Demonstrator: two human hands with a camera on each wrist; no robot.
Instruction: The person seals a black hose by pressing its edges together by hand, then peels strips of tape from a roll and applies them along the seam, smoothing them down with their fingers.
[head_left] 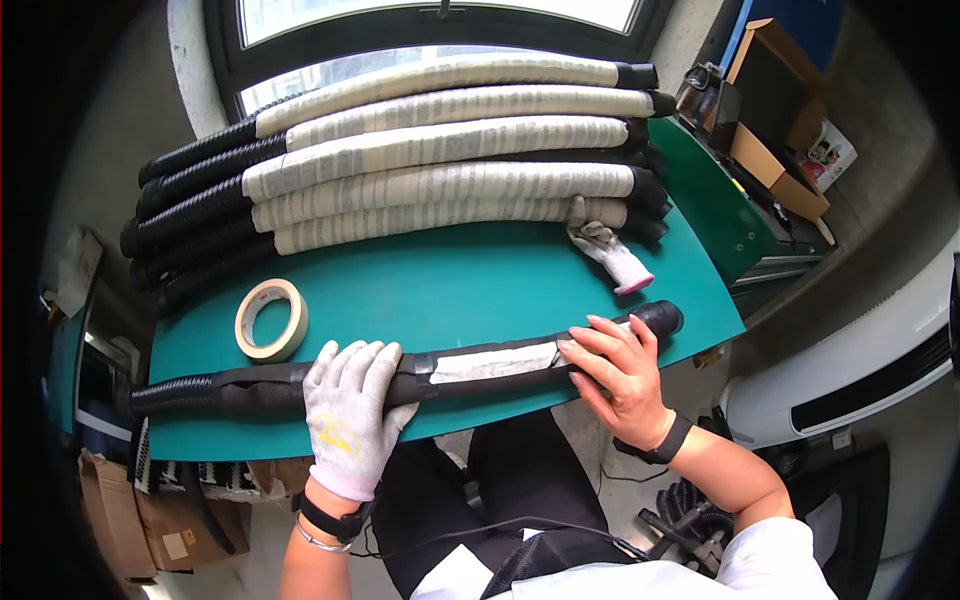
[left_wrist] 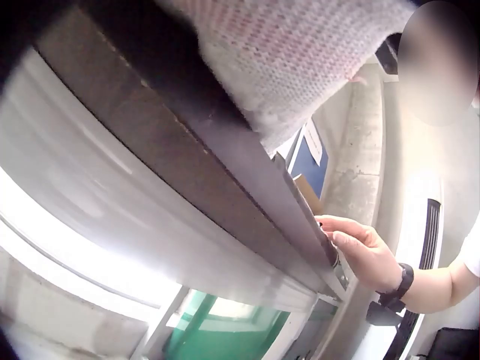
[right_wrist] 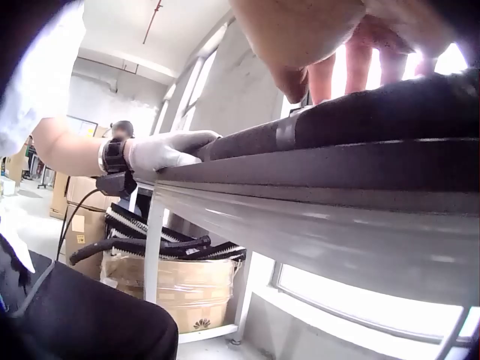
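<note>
A long black hose [head_left: 405, 388] with a dark wrap and shiny tape bands lies along the table's near edge. White material [head_left: 497, 362] shows as a strip along its right half. My left hand [head_left: 350, 408], in a pale knitted glove, holds the hose left of this strip, fingers over the top and thumb on the near side. My bare right hand [head_left: 622, 378] grips it near its black right end [head_left: 662, 318], fingertips at the strip's right end. In the right wrist view, the right thumb sits on the hose's near side and the fingers reach behind it.
Several hoses [head_left: 440, 185] in pale striped wrapping lie across the back of the green table [head_left: 400, 285]. A tape roll [head_left: 271, 320] lies beyond the left hand. Near the right edge rests a loose glove [head_left: 612, 255]. Cardboard boxes [right_wrist: 184, 289] stand below the table at left.
</note>
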